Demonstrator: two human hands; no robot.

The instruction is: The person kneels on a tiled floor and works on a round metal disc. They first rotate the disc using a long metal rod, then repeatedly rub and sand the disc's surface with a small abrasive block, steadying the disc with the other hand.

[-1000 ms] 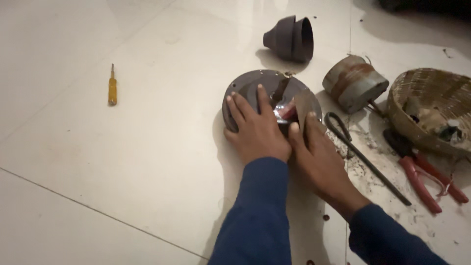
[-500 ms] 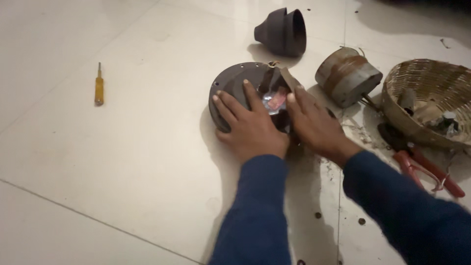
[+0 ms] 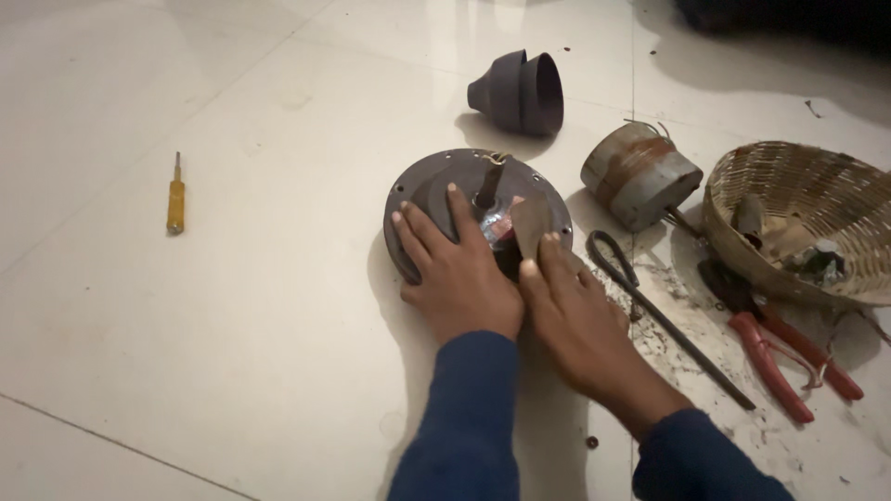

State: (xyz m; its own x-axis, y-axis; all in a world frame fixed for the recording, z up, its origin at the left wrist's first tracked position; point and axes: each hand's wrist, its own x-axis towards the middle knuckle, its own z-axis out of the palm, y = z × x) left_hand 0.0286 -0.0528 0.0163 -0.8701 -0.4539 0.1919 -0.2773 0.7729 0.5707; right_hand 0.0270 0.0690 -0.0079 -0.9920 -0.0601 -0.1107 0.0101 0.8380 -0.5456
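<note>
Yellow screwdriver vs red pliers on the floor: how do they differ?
The yellow-handled screwdriver lies alone, far left of the left hand; the red-handled pliers lie right of the right hand, beside the woven basket. The screwdriver is one short straight piece; the pliers have two longer handles. Neither is being touched.

A pale tiled floor (image 3: 232,306) is carrying everything. A round grey motor housing (image 3: 422,190) is lying at centre, a dark cone-shaped cover (image 3: 518,91) above it, a yellow-handled screwdriver (image 3: 174,197) at left. A rusty metal cylinder (image 3: 640,174), woven basket (image 3: 807,190), red-handled pliers (image 3: 775,348) and black metal rod (image 3: 673,325) are resting at right.
</note>
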